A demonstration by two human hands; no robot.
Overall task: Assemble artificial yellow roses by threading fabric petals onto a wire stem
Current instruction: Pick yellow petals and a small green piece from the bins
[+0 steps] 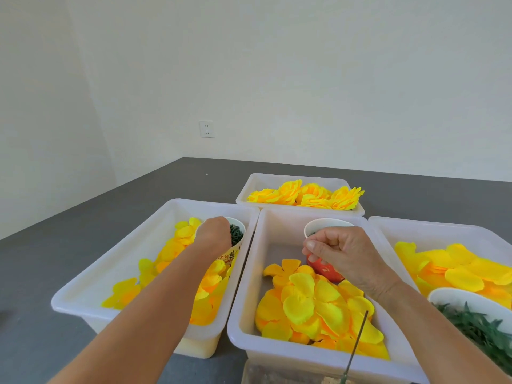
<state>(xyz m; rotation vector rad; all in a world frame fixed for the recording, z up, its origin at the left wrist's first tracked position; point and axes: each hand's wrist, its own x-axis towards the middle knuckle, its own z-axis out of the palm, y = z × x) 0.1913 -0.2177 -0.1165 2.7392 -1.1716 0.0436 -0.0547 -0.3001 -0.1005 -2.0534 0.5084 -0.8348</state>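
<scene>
My left hand reaches into a paper cup of dark green pieces standing in the left bin; its fingertips are hidden inside the cup. My right hand hovers with curled fingers, thumb pressed to the forefinger, in front of a red paper cup in the middle bin. Nothing shows between those fingers. Loose yellow fabric petals fill the middle bin. A thin dark wire stem stands upright at the near edge.
More petals lie in the left bin and in the right bin. A white bowl of green leaf parts sits at the near right. Finished yellow roses fill the back bin. All rest on a grey table.
</scene>
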